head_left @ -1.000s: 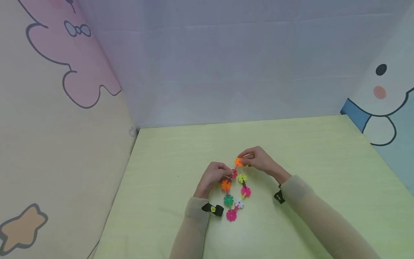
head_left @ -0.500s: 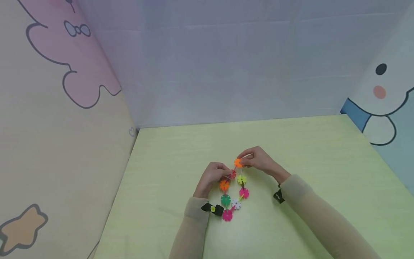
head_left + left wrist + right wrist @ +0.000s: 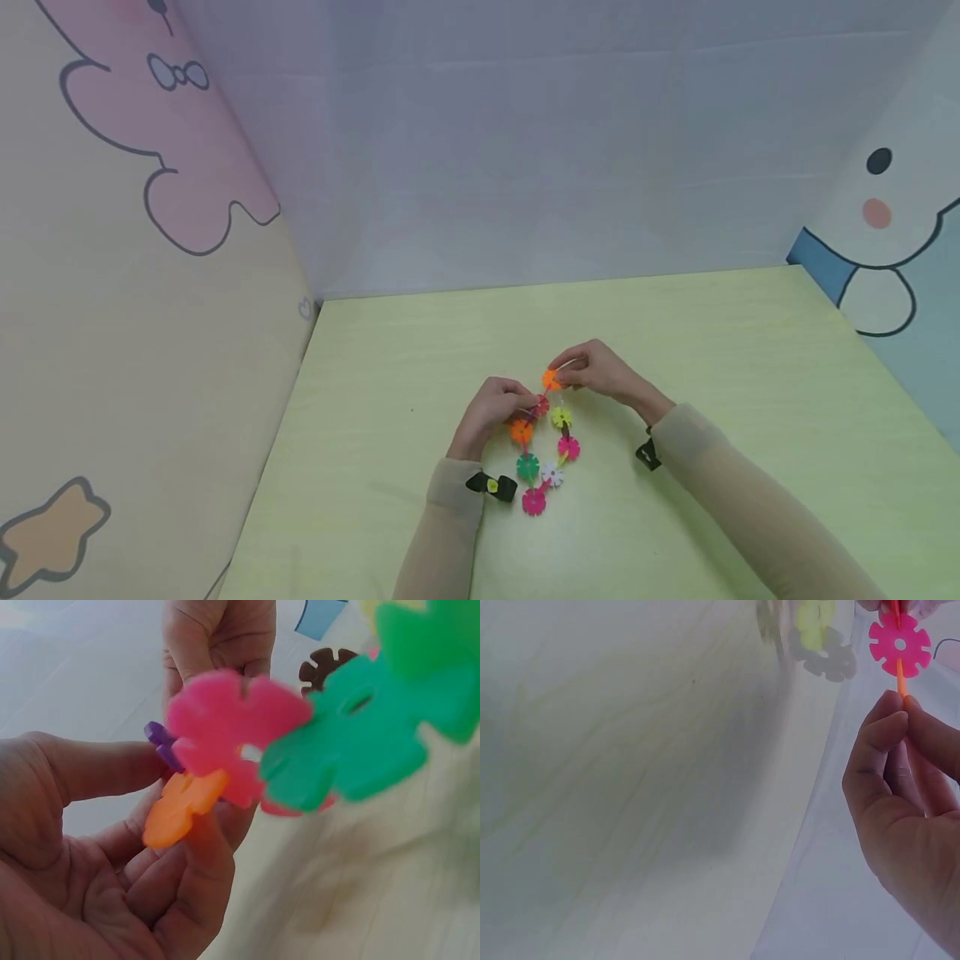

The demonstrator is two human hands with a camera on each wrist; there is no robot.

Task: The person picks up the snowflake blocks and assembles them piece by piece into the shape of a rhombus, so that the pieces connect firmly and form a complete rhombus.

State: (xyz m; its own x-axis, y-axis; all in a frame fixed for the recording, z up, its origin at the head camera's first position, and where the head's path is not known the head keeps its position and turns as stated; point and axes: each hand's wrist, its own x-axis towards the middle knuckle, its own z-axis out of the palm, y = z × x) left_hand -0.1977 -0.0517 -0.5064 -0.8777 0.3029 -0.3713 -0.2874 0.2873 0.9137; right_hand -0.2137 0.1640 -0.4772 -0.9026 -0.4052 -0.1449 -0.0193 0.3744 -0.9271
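Note:
A chain of colourful plastic snowflake discs, slotted edge to edge, hangs as a loop between both hands. At its top my right hand [image 3: 603, 372] pinches an orange disc [image 3: 551, 380] between thumb and fingertips. The right wrist view shows that disc edge-on, in a slot of a pink disc [image 3: 900, 645]. My left hand [image 3: 493, 410] pinches the chain just below, thumb against a purple disc [image 3: 160, 742]. Another orange disc [image 3: 180, 814] lies at its fingertips. Lower on the loop are a green disc [image 3: 528, 467], a white disc [image 3: 552, 474] and a bright pink disc [image 3: 533, 502].
A pale yellow-green table [image 3: 390, 358] lies beneath the hands. Behind it hangs a plain light backdrop [image 3: 487, 167]. Cartoon-printed panels stand at the left [image 3: 150, 350] and right. Each wrist wears a black strap, the left strap [image 3: 491, 486] close beside the chain.
The loop's lower end has swung left, then slightly back right. Its top disc has dipped a little with my right hand. Both hands keep their grip and have barely moved.

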